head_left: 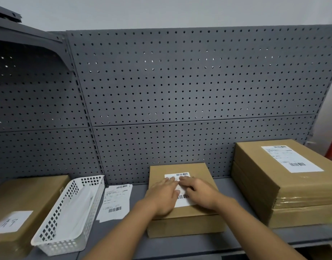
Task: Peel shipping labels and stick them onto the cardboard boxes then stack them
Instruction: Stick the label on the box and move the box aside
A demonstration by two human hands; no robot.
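A flat cardboard box lies in the middle of the grey shelf with a white shipping label on its top. My left hand and my right hand both rest flat on that label, fingers spread, thumbs nearly touching. The hands hide most of the label; only its barcodes and edges show. To the right stands a stack of two bigger boxes, the upper one bearing a label. A small pile of loose labels lies on the shelf left of the middle box.
A white perforated plastic basket holding white sheets sits left of the loose labels. At the far left is another cardboard box with a handwritten white sticker. A grey pegboard wall backs the shelf.
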